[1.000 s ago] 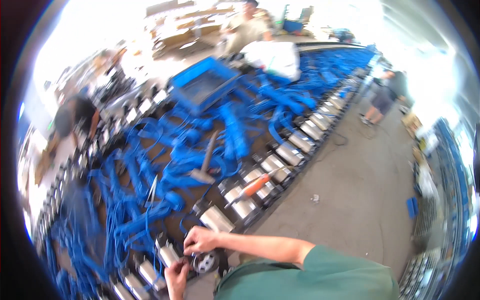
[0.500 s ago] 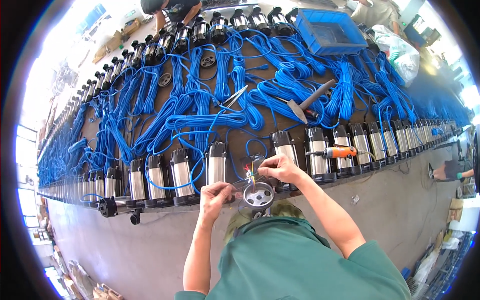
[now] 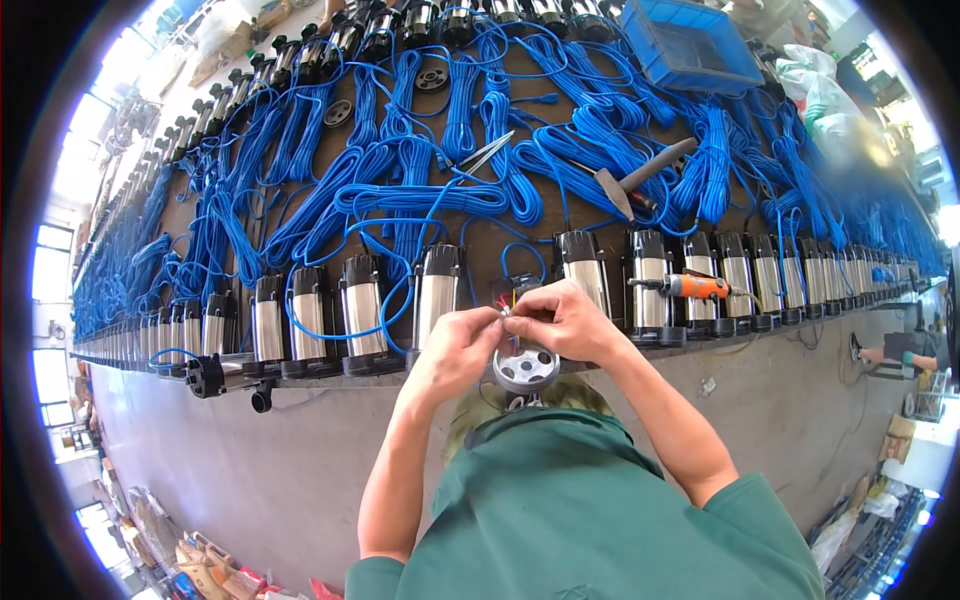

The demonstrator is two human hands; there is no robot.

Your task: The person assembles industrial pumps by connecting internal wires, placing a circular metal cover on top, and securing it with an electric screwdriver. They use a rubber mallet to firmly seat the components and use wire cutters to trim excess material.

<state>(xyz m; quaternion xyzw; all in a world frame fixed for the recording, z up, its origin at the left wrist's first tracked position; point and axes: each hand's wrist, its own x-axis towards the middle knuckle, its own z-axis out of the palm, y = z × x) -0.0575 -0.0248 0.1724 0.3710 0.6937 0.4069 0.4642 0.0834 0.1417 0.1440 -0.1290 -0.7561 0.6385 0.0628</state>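
Both my hands meet just above a round silver metal end piece [image 3: 527, 368] with holes, which stands upright close to my body at the table's near edge. My left hand [image 3: 458, 350] is closed in a pinch, its fingertips on thin coloured wires [image 3: 505, 303]. From the other side my right hand [image 3: 565, 322] pinches the same small bundle, thumb and forefinger touching the left fingertips. Red and yellow show among the wires; the exact joint is hidden by my fingers. A blue cable [image 3: 523, 250] loops behind the hands.
Steel pump bodies [image 3: 436, 290] with black caps line the near edge on both sides. Coiled blue cables [image 3: 420, 200] cover the table. A hammer [image 3: 640, 182], an orange power tool [image 3: 695, 287] and a blue crate [image 3: 690, 50] lie beyond my right hand.
My hands were apart, each pinching near the wires; now they have come together with fingertips touching over them. The view has shifted slightly, and the person at the far side has mostly left it.
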